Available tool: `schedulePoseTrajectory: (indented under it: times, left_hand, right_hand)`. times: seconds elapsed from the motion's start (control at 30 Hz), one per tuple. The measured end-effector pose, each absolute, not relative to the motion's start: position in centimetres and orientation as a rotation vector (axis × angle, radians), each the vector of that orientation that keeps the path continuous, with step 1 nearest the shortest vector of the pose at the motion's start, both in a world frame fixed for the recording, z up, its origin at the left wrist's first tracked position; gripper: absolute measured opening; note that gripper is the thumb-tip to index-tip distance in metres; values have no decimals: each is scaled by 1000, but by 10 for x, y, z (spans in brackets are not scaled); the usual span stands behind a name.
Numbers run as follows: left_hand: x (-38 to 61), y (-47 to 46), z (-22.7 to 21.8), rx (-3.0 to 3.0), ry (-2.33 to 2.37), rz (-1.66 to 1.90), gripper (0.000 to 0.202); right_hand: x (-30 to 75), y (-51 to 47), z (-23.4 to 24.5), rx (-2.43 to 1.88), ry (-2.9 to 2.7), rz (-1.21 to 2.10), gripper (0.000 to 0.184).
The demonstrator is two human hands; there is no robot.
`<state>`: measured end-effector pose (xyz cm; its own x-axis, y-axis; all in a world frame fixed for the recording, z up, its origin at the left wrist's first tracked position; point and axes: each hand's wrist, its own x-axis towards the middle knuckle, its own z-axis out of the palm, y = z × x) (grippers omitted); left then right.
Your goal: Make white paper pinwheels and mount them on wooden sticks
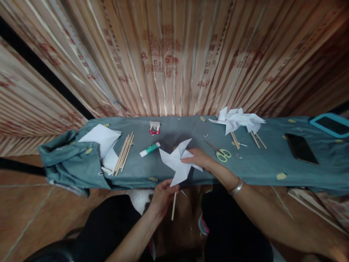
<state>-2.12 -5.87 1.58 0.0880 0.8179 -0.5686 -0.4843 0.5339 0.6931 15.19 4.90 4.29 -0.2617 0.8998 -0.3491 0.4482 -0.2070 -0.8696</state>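
A white paper pinwheel (176,162) is held just above the front part of the cloth-covered table. My left hand (164,193) is closed round its wooden stick (173,207), whose lower end sticks out below the fingers. At the pinwheel's centre, by a small pin head (180,160), the fingers of my right hand (197,158) press on the paper; the thumb's exact hold is hidden. Close by on the left lies a glue stick (149,149). Scissors with yellow-green handles (222,154) rest to the right of my right hand.
Several wooden sticks (124,154) and white paper sheets (105,140) lie at left. A small open red box (154,128) stands at the back. Several pinwheels (237,120) are heaped at back right, near a phone (301,148) and a blue-framed object (331,123). A curtain (174,72) hangs behind.
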Motion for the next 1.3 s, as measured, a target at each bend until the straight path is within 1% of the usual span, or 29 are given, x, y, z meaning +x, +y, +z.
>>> schedulePoseTrajectory:
  times: [0.1,0.3,0.4,0.63,0.83,0.9,1.03,1.13,1.3]
  left_hand:
    - [-15,-71,7,281,1069,1032,36]
    - [-8,-80,-5,182,1012,1040,37]
    - [-6,-79,-8,129,995,1039,40]
    - [-5,-80,-9,93,984,1019,37]
    - [-5,-80,-11,82,972,1008,38]
    - [-5,-79,-12,80,978,1006,40]
    - [-6,-80,-13,68,977,1005,42]
    - [-6,-82,-11,51,944,986,37]
    - [-6,-89,-3,26,927,848,27]
  right_hand:
    - [150,54,44,-1680,-1975,1263,18]
    - [146,60,49,-1720,-2173,1143,13]
    - [145,63,54,-1722,-2247,1156,16]
    - [143,73,56,-1759,-2373,1185,28]
    - [138,85,48,-1619,-2574,1081,22]
    - [136,88,48,-1601,-2656,1057,24]
    - [134,93,50,-1543,-2714,1125,24]
    - [136,95,48,-1447,-2681,1225,21]
    - [140,99,40,-1405,-2582,1379,26]
